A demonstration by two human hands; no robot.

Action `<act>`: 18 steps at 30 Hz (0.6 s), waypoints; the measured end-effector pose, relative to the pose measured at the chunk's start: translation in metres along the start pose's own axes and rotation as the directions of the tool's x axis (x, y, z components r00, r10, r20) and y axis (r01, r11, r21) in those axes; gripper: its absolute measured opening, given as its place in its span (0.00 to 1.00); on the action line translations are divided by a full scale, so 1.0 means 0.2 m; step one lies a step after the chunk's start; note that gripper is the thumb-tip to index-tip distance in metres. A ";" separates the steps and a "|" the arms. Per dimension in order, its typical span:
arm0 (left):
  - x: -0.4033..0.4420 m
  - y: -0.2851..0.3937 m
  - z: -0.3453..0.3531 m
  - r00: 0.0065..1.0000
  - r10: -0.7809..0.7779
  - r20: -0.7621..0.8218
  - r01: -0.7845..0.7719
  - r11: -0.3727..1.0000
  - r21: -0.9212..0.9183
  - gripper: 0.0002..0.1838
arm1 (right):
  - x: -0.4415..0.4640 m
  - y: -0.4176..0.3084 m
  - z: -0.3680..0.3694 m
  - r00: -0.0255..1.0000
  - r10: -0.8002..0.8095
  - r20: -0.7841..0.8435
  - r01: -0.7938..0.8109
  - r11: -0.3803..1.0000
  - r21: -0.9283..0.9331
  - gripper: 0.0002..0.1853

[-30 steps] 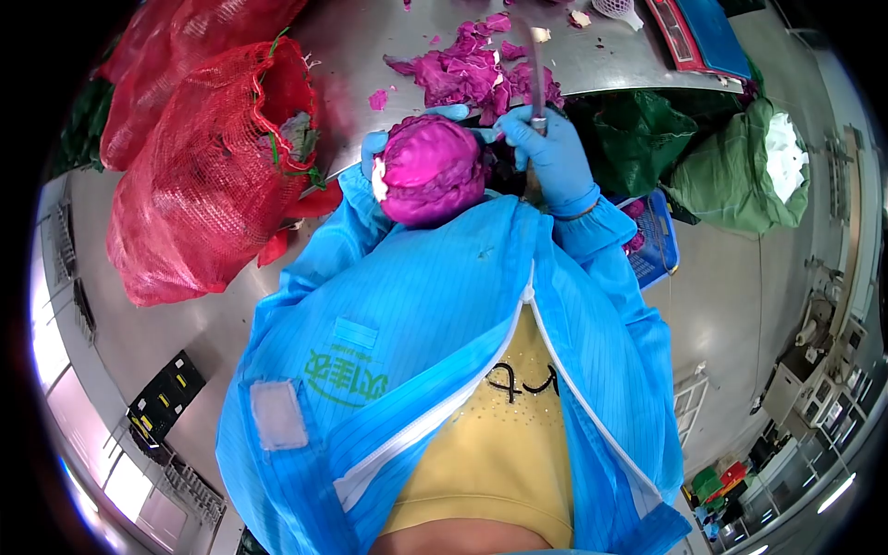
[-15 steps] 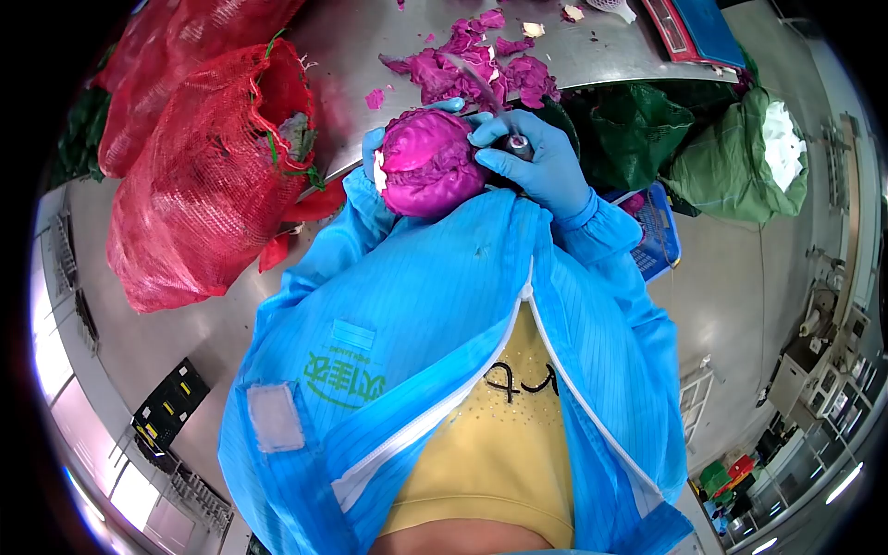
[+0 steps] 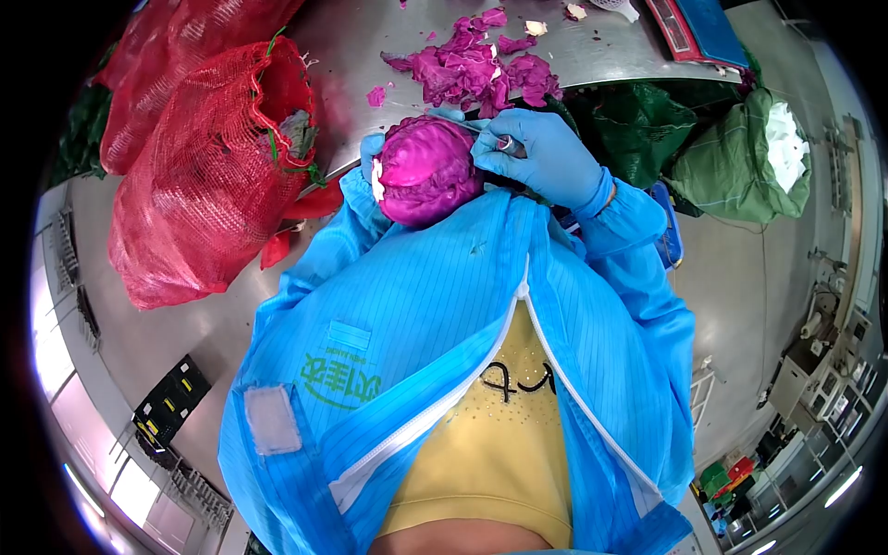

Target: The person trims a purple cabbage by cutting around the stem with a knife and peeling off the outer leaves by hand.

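Observation:
Close to my chest is a purple cabbage [image 3: 427, 171], its pale cut stem end facing left. My left hand [image 3: 371, 151] is closed around its left and far sides, with most of the fingers hidden behind it. At the cabbage's upper right, my right hand [image 3: 541, 159] grips a knife [image 3: 507, 144] by its dark handle. The blade points left along the cabbage's far top edge and is partly hidden. Peeled purple leaves [image 3: 467, 69] lie in a loose pile on the metal table beyond.
Red mesh sacks [image 3: 199, 176] stand at the left. The metal table [image 3: 361, 55] holds small pale scraps and a red and blue container [image 3: 689, 32]. Green sacks [image 3: 740, 166] stand at the right, with a blue basket [image 3: 668, 227] partly behind my right sleeve.
My right hand has tipped the knife from pointing up and away to lying leftward by the cabbage. The cabbage has turned slightly and moved a little toward me.

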State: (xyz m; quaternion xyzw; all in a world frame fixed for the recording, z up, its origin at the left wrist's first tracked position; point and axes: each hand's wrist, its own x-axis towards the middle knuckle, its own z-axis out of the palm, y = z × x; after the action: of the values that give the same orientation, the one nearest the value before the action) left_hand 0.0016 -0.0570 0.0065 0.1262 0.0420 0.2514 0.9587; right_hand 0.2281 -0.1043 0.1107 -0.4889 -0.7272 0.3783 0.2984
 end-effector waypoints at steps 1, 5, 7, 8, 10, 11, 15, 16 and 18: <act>0.00 -0.01 -0.02 1.000 -0.001 0.000 0.001 1.000 0.001 0.51 | 0.00 0.00 -0.01 0.999 0.004 0.033 -0.006 0.999 0.036 0.14; 0.01 -0.02 -0.12 0.998 0.030 0.060 -0.030 0.999 0.010 0.50 | 0.00 -0.01 -0.01 1.000 -0.005 0.030 0.008 0.993 -0.120 0.15; 0.01 -0.03 -0.24 0.995 0.058 0.077 -0.066 0.992 0.109 0.50 | 0.00 -0.03 -0.02 0.999 -0.019 0.048 0.026 0.985 -0.169 0.15; 0.01 -0.04 -0.37 0.994 0.037 -0.099 -0.028 0.995 0.092 0.48 | 0.00 -0.05 -0.03 0.997 -0.032 0.068 0.047 0.975 -0.218 0.15; 0.02 -0.04 -0.31 0.962 0.012 -0.272 0.007 0.998 0.069 0.47 | 0.01 -0.07 -0.03 0.998 -0.017 0.068 0.033 0.969 -0.243 0.14; 0.01 -0.05 -0.28 0.966 0.016 -0.257 0.007 0.996 0.091 0.46 | 0.01 -0.08 -0.03 0.998 -0.001 0.068 0.019 0.963 -0.269 0.14; 0.03 -0.02 -0.13 0.995 0.019 0.098 -0.022 0.999 0.029 0.44 | 0.00 -0.06 -0.01 0.998 0.003 0.057 0.013 0.961 -0.275 0.13; 0.03 -0.03 -0.11 0.978 0.023 0.210 -0.023 1.000 -0.001 0.43 | 0.00 -0.02 0.00 0.998 -0.018 0.055 0.027 0.984 -0.177 0.13; 0.00 -0.07 -0.05 0.992 0.091 0.086 -0.079 0.987 -0.143 0.44 | 0.00 -0.01 -0.01 0.998 -0.037 0.051 0.041 0.996 -0.077 0.13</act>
State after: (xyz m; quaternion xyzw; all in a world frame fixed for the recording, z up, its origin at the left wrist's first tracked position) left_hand 0.0074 -0.0667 -0.0062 0.0721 -0.0252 0.2883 0.9545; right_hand 0.2287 -0.1047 0.1122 -0.4762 -0.7580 0.3559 0.2684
